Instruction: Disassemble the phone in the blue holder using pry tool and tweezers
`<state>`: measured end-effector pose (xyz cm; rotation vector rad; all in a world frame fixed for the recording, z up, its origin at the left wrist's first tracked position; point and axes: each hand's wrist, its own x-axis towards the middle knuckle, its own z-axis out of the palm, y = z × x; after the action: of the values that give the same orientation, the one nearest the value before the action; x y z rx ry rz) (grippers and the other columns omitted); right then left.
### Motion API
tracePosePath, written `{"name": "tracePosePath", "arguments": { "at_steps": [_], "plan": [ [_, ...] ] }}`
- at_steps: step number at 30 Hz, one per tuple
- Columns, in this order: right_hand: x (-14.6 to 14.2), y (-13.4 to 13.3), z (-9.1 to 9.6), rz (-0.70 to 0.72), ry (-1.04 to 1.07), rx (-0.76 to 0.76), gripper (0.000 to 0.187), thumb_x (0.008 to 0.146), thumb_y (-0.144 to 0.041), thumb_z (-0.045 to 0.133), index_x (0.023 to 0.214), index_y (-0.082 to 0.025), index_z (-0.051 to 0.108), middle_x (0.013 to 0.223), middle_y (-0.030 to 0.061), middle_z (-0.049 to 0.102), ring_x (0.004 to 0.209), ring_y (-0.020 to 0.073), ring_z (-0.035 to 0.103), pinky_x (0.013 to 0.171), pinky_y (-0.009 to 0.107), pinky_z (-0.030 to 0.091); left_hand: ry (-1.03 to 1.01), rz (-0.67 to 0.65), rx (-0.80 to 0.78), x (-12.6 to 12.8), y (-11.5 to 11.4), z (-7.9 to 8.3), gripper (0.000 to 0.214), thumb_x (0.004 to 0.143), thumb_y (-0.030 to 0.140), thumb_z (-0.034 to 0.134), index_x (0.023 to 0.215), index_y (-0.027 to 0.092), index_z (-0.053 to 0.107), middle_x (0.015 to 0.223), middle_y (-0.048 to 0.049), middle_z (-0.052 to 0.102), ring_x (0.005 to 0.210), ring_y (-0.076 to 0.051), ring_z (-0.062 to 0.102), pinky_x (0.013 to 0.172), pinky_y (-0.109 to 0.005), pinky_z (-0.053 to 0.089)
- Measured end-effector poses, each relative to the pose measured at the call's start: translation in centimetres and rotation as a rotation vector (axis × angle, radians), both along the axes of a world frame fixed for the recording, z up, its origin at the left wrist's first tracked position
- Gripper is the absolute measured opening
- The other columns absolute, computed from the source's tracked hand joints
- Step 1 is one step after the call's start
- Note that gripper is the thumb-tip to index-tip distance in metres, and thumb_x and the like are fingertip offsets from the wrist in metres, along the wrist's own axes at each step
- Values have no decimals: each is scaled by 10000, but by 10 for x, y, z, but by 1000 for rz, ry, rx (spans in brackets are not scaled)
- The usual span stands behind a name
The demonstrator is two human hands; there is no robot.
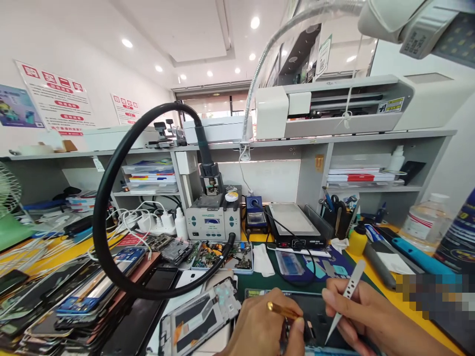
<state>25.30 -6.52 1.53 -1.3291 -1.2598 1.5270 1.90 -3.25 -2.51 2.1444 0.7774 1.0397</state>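
Observation:
My left hand (265, 321) is closed around a slim gold-handled tool (284, 310); its working tip is hidden behind the fingers. My right hand (358, 309) grips pale metal tweezers (349, 291) with round holes along the arm, their points angled down and to the left. Both hands are over a dark flat surface (319, 311), and a small part with a coppery edge lies partly hidden between them. Left of my left hand lies an opened phone housing (200, 319) with a silver frame.
Stacked phones and screens (89, 296) fill the left. A hot-air station (210, 217), its black hose (97, 212) looping across the front, stands at the back. A tray of circuit boards (222, 254), a heating plate (295, 225) and a yellow bottle (357, 240) are also there.

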Motion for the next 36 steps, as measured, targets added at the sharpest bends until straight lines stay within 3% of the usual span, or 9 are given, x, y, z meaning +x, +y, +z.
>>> {"name": "tracePosePath", "arguments": {
  "at_steps": [5, 10, 13, 15, 17, 20, 24, 30, 36],
  "plan": [
    [-1, 1, -1, -11, -24, -10, 507, 889, -654, 711, 760, -217, 489, 464, -94, 482, 381, 55, 430, 379, 155, 287, 49, 9, 75, 4, 1, -3, 176, 896, 152, 591, 988, 209, 729, 946, -135, 735, 903, -341, 677, 825, -453, 462],
    [-3, -1, -3, -55, -61, 22, 510, 879, -663, 717, 769, -206, 520, 461, -100, 487, 370, 42, 387, 387, 154, 280, 29, 6, 24, 5, -1, 2, 174, 876, 157, 608, 969, 194, 751, 942, -153, 728, 903, -358, 674, 835, -482, 450],
    [-3, 0, -2, -31, -34, 0, 494, 882, -632, 736, 756, -210, 513, 446, -96, 494, 369, 50, 426, 382, 155, 266, -42, -34, -111, 3, 1, 8, 147, 866, 171, 652, 950, 187, 771, 878, -114, 723, 825, -291, 674, 739, -384, 482],
    [-3, 1, -1, -38, -19, -16, 485, 891, -618, 734, 745, -200, 536, 429, -84, 513, 370, 52, 430, 390, 158, 278, -112, -64, -246, 1, 5, 14, 148, 917, 261, 658, 953, 164, 764, 806, -86, 707, 717, -223, 661, 621, -296, 481],
    [-3, 1, 1, -61, -13, -22, 485, 894, -613, 731, 732, -181, 579, 416, -68, 534, 372, 51, 421, 402, 161, 286, -180, -87, -385, -1, 9, 21, 281, 978, 392, 628, 958, 136, 742, 713, -56, 680, 606, -169, 630, 536, -241, 466],
    [-3, -1, 2, -80, -20, -6, 494, 884, -608, 742, 703, -163, 632, 405, -51, 556, 377, 59, 431, 413, 169, 280, -256, -119, -557, -4, 15, 30, 424, 992, 518, 619, 912, 114, 718, 574, -10, 621, 467, -119, 563, 456, -201, 444],
    [-2, -2, 0, -73, -42, 19, 524, 870, -625, 749, 655, -151, 687, 391, -27, 580, 373, 74, 449, 425, 188, 315, -334, -143, -723, -3, 17, 37, 448, 928, 559, 704, 859, 117, 703, 537, -5, 625, 404, -103, 544, 424, -192, 451],
    [3, -2, -7, -63, -46, 55, 526, 857, -638, 762, 671, -147, 742, 432, -3, 641, 380, 87, 487, 439, 200, 377, -405, -123, -839, 1, 13, 40, 463, 819, 569, 819, 926, 131, 715, 765, -71, 762, 389, -89, 564, 402, -199, 446],
    [6, -2, -11, -19, -38, 64, 511, 863, -645, 758, 731, -152, 751, 461, -14, 650, 388, 80, 478, 442, 193, 414, -411, -94, -866, 2, 14, 40, 448, 824, 528, 839, 747, 105, 711, 574, -45, 690, 366, -79, 528, 420, -193, 407]
  ]
}}
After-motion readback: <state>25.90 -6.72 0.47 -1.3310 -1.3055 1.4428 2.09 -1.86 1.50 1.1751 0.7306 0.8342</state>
